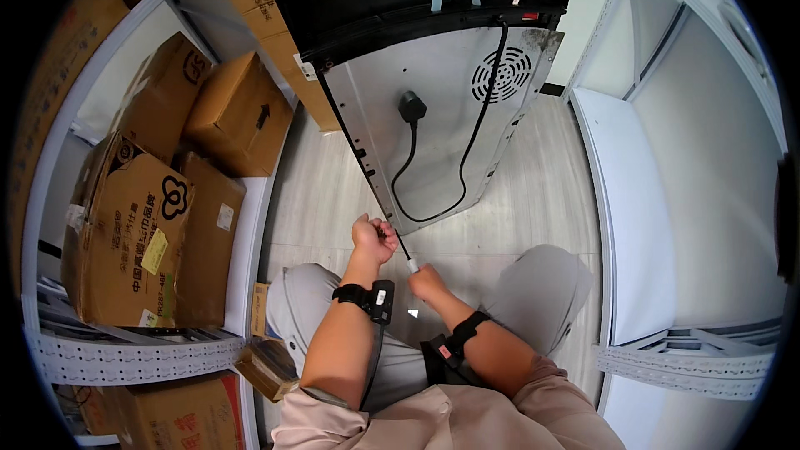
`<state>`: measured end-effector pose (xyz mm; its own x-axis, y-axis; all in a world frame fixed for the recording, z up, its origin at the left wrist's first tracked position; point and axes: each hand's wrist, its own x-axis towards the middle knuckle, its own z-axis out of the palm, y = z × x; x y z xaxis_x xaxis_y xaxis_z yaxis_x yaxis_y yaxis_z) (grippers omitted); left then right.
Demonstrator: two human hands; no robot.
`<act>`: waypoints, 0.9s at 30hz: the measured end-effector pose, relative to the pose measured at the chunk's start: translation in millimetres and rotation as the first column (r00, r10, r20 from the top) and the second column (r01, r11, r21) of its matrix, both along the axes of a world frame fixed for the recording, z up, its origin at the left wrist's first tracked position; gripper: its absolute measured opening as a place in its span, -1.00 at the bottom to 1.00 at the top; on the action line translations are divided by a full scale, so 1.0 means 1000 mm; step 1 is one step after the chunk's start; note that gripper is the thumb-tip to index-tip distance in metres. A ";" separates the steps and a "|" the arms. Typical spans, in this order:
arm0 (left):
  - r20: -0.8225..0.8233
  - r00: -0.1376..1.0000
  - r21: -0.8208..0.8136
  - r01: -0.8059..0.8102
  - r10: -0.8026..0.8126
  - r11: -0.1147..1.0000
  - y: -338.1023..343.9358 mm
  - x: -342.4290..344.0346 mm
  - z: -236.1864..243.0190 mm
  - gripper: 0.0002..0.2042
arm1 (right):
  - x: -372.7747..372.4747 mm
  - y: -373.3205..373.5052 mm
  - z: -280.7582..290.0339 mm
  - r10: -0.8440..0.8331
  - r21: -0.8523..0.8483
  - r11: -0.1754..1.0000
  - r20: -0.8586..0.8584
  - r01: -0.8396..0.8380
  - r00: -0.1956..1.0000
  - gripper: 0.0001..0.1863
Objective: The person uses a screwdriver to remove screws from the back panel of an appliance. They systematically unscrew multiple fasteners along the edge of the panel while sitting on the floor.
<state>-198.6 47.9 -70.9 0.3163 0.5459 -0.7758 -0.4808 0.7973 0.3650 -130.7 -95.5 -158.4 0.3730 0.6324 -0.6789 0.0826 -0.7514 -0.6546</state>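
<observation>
A tall black appliance (400, 0) stands in front of me, its lower back covered by a grey metal panel (442, 150). My right hand (428, 283) is closed around the white handle of a screwdriver (412, 265). The dark shaft points up and left to the panel's lower left corner; its tip is hard to make out. At that same corner my left hand (373, 239) has its fingers curled; whatever they pinch, if anything, is hidden. On the panel sits a black plug (412, 106), from which a black power cord (463, 175) loops down and back up.
A white shelf rack (258, 250) on the left carries several cardboard boxes (142, 233). Another white rack (625, 225) stands at the right. Round vent slots (502, 75) mark the panel's upper right. A small open carton (267, 369) lies beside my left knee.
</observation>
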 end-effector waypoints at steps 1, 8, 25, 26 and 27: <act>0.059 0.998 -0.027 -0.012 0.014 1.000 0.000 0.001 0.004 -0.71 | -0.001 0.003 0.003 -0.008 -0.028 1.000 -0.020 0.007 1.000 -0.58; -0.292 0.939 0.085 0.214 -0.181 0.973 -0.014 0.013 -0.025 -0.77 | -0.011 0.002 0.002 -0.028 0.025 0.999 0.001 0.028 1.000 -0.64; -0.570 0.764 -0.014 0.360 -0.304 0.933 -0.013 0.012 -0.127 -0.70 | -0.005 0.016 -0.022 -0.107 -0.040 0.994 -0.176 0.102 0.979 -0.55; -0.606 0.736 0.009 0.385 -0.301 0.923 -0.010 0.009 -0.133 -0.72 | -0.006 0.019 -0.018 -0.111 -0.093 0.991 -0.236 0.091 0.965 -0.55; -0.642 0.707 0.031 0.410 -0.297 0.911 -0.007 0.006 -0.140 -0.74 | -0.007 0.021 -0.013 -0.117 -0.145 0.986 -0.295 0.077 0.948 -0.55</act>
<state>-192.6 40.8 -210.4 0.0010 0.6247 -0.7809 0.1973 0.7654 0.6126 -137.5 -74.5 -171.1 0.1930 0.5025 -0.8427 -0.1816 -0.8258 -0.5340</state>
